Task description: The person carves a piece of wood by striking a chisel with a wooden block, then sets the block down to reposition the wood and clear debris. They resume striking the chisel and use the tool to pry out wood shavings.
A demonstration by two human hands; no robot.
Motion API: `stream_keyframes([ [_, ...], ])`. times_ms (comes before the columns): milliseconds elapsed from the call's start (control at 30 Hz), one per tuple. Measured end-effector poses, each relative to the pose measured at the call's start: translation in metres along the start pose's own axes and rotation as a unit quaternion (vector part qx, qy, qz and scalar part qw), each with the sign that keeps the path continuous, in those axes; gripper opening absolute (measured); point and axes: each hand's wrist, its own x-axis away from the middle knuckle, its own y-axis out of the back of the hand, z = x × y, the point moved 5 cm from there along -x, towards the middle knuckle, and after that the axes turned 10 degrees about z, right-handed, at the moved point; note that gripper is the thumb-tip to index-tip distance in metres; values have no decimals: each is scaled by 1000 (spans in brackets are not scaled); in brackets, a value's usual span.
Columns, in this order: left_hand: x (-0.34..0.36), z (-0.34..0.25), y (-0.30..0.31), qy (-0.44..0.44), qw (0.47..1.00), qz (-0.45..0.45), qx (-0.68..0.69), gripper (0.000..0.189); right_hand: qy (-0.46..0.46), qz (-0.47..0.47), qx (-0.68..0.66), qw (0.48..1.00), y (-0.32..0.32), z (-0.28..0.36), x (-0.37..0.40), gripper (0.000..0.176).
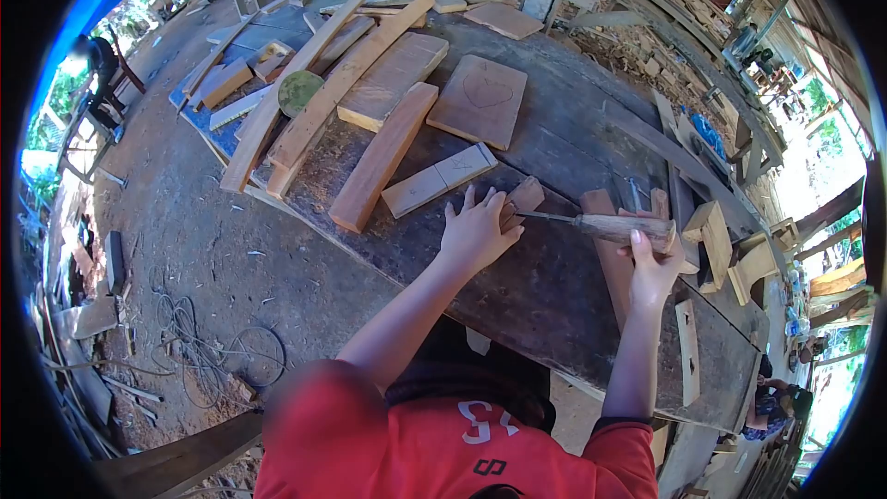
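1. Small wood block (528,194): lies on the dark worktop (554,305), near its front edge, half under the left hand's fingers.
2. Left hand (476,231): flat, fingers spread, palm down, pinning the block; not wrapped around anything.
3. Right hand (652,270): closed around the back end of the chisel (610,226)'s wooden handle. The metal blade points left and its tip sits at the block's edge.
4. Handling, as a judgement: the block looks light, stiff and dry, so it would likely slide under a push unless pressed down. Best held flat from above, fingers away from the blade line. The chisel is rigid with a sharp tip, so grip the handle only.
5. Just beyond the left hand: a pale marked strip (439,180) and a long reddish plank (383,157), both close and crowding the far side.
6. Further back: a board with a heart outline (479,100), a green disc (300,91) and stacked planks.
7. Right of the chisel: small wooden offcuts (711,233), near the right hand.
8. Dirt floor on the left, with loose cable (212,351).
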Motion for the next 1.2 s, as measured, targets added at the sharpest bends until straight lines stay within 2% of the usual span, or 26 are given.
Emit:
stream_keyframes([
  [133,0,0,-1,-1,1000,-5,-1,63,-1,19,18,1000,-6,7,-2,33],
  [200,0,0,0,0,1000,-5,0,63,36,39,25,998,-11,11,-2,33],
  [333,1,0,1,1,1000,-2,2,62,43,32,43,998,-19,16,-3,31],
  [400,1,0,1,1,1000,-2,4,62,78,20,46,996,-24,22,-6,29],
  [533,0,0,0,1,1000,-3,2,62,79,-10,35,996,-26,22,-13,25],
  [600,0,0,1,0,1000,-1,4,62,45,-49,63,996,-19,13,-19,21],
  [833,1,0,1,1,1000,-2,11,64,27,-81,72,994,-23,9,-37,18],
  [933,2,-2,2,3,1000,-2,8,64,66,-45,64,995,-36,25,-39,21],
  [1000,1,-1,1,2,1000,-2,5,64,114,7,154,981,-54,41,-37,26],
  [1033,1,-1,1,3,1000,-2,2,64,112,6,155,982,-59,43,-36,26],
  [1100,1,-1,0,4,1000,1,0,64,180,86,204,958,-78,53,-34,32],
  [1133,1,-1,1,6,1000,3,-1,63,180,84,204,959,-83,56,-34,32],
  [1200,1,-2,1,5,1000,8,-4,63,251,82,291,920,-93,67,-31,34],
])
